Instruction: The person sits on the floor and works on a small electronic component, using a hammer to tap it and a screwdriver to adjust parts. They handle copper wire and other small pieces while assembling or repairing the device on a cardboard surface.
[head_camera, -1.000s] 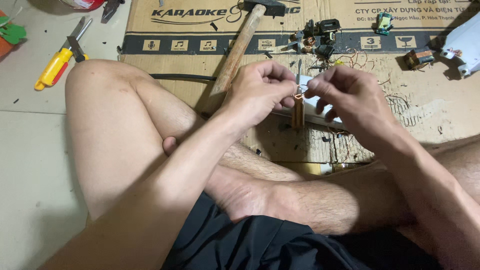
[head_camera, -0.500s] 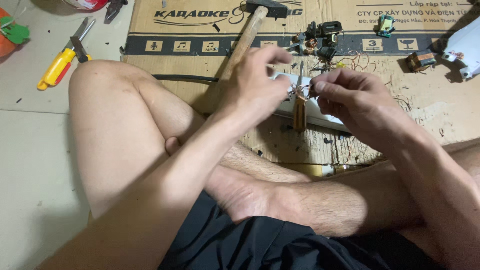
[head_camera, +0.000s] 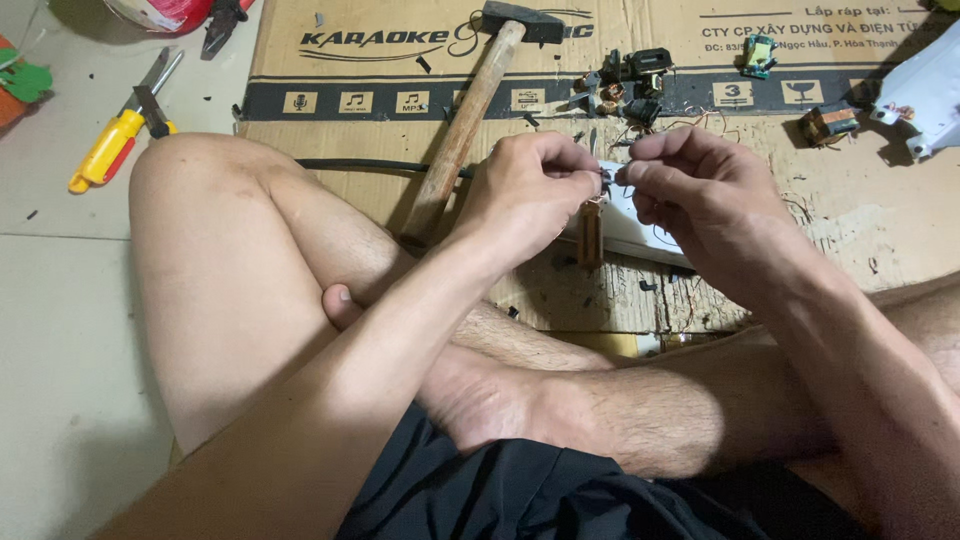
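My left hand and my right hand meet fingertip to fingertip over the cardboard sheet, both pinching a thin wire between thumb and forefinger. A small brown coil part hangs just below my left fingers; I cannot tell if it is attached to the wire. Under the hands lies a white flat piece, mostly hidden. I sit cross-legged, knees either side.
A wooden-handled hammer lies on the cardboard left of my hands. Several small electronic parts lie beyond. Yellow-handled pliers rest on the tiled floor at left. A white casing sits at far right. A black cable crosses behind my knee.
My hands have drawn closer together and shifted slightly; the fingertips now meet on the wire. The hanging brown part stays below the left hand.
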